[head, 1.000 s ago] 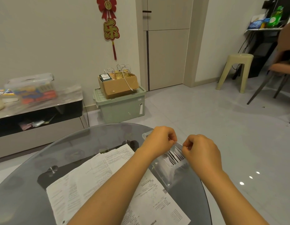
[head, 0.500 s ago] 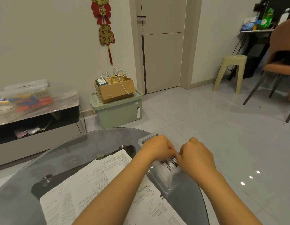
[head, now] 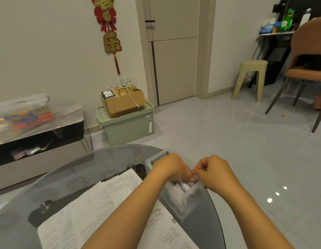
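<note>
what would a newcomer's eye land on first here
The left hand and right hand meet, pinching a barcode-striped packet over a clear box at the right edge of the glass table. Next, the red and gold ornament high on the wall, then printed sheets under the forearms.

Location type: living room of a private home. Identifying features:
- a red-and-gold festive wall hanging with tassel [head: 109, 33] on a plain painted wall
- a low grey media cabinet with glossy stone-look top [head: 39, 162]
- a pale green lidded plastic storage bin [head: 127, 130] on the floor, bearing an open brown cardboard box [head: 123, 105] of white cables
- a beige plastic stool [head: 251, 69]
- an orange-brown upholstered dining chair on dark metal legs [head: 307, 42]
- a round grey glass table [head: 75, 169] carrying printed white paper sheets [head: 95, 209]
- a beige panelled interior door [head: 174, 65]
- glossy light grey floor tiles [head: 228, 141]
</note>
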Action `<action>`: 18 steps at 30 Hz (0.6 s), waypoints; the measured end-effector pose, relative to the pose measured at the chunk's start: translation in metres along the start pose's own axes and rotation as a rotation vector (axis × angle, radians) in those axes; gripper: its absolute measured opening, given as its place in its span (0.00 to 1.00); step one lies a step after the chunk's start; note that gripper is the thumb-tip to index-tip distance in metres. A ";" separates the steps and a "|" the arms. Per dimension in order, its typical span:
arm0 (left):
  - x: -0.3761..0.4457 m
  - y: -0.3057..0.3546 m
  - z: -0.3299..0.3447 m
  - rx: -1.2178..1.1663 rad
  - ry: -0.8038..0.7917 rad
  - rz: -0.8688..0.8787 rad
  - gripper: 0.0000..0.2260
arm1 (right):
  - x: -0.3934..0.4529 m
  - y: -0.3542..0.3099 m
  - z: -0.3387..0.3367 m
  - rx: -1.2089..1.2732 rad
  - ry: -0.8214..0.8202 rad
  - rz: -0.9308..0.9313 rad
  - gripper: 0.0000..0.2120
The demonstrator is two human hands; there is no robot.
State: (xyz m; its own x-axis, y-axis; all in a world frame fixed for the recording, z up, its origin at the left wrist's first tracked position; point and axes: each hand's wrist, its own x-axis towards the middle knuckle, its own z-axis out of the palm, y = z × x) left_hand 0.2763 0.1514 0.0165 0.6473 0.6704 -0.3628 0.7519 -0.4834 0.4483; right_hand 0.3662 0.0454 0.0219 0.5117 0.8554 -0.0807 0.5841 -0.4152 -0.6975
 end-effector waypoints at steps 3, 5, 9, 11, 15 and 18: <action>-0.003 0.002 -0.002 -0.043 -0.009 0.011 0.14 | 0.000 0.002 -0.002 0.072 -0.006 0.016 0.10; -0.006 0.002 -0.003 -0.103 0.003 0.053 0.12 | 0.001 0.004 -0.003 0.096 -0.009 0.019 0.09; -0.008 0.003 0.004 0.078 0.150 0.133 0.06 | 0.001 0.005 -0.004 0.108 -0.005 0.001 0.08; -0.009 0.004 0.005 0.145 0.195 0.202 0.07 | 0.001 0.006 -0.003 0.116 0.001 -0.002 0.07; -0.012 0.003 0.001 0.282 0.312 0.318 0.08 | 0.004 0.010 0.000 0.112 0.014 -0.002 0.09; -0.014 0.003 0.006 0.350 0.302 0.367 0.10 | 0.004 0.010 0.000 0.106 0.014 -0.001 0.10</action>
State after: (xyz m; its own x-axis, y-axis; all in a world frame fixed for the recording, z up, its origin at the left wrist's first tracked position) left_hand 0.2700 0.1375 0.0177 0.8472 0.5300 0.0370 0.5153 -0.8367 0.1854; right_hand 0.3740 0.0448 0.0146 0.5206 0.8509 -0.0704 0.5148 -0.3786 -0.7691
